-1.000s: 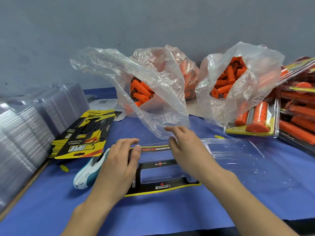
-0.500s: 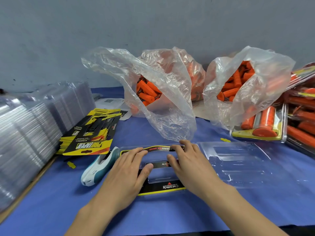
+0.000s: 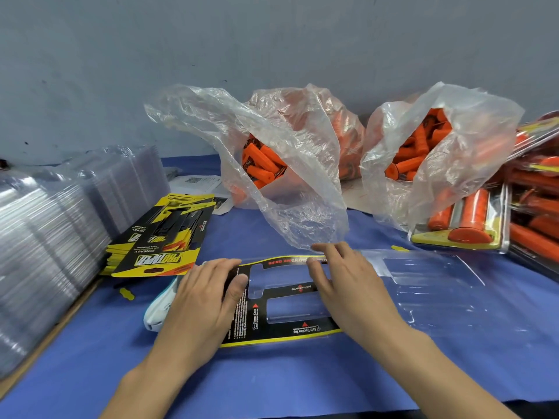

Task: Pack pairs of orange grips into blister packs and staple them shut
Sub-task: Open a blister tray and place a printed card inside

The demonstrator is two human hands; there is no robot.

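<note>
Plastic blister pack (image 3: 438, 285) looks slick: the insert card (image 3: 272, 331) may skew under the flat-pressing left hand (image 3: 205, 300) and right hand (image 3: 351, 288).

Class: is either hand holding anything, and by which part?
Nothing is gripped. The left hand presses flat on the left end of the card insert, the right hand on its upper right edge.

Your left hand (image 3: 202, 300) and right hand (image 3: 348, 285) press flat on card insert (image 3: 281, 331) in open blister pack (image 3: 429, 285); stapler (image 3: 158, 309) left of insert; grip bags (image 3: 272, 164) behind.
</note>
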